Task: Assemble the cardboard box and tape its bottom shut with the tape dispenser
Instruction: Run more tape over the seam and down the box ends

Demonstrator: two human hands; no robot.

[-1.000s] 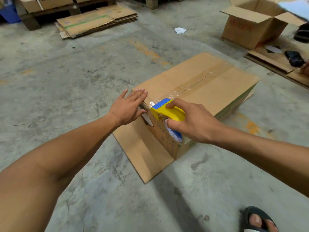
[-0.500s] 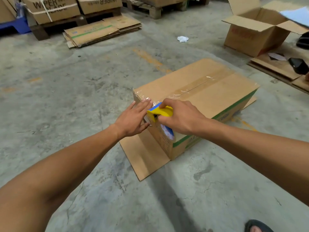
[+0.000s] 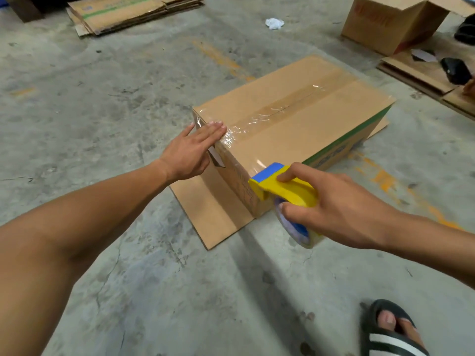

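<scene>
Looking at this from the left, the left hand (image 3: 189, 152) is flat and open, fingers pressed onto the near end edge of the cardboard box (image 3: 295, 119), right where the clear tape (image 3: 270, 113) wraps over the corner. So it's smoothing or pinning the tape end, not gripping anything. The box sits upside down on the concrete floor (image 3: 102, 98), roughly mid-floor, one loose flap (image 3: 205, 209) lying flat on the floor under that end. A tape strip runs along the whole centre seam, a bit wrinkly near the hand. Over on the right, the right hand (image 3: 341, 206) is wrapped around the yellow tape dispenser (image 3: 282, 191), held at the box's near right corner; can't tell if it's touching. I'd say the seam is basically done; what's left is maybe pressing the ends down.
</scene>
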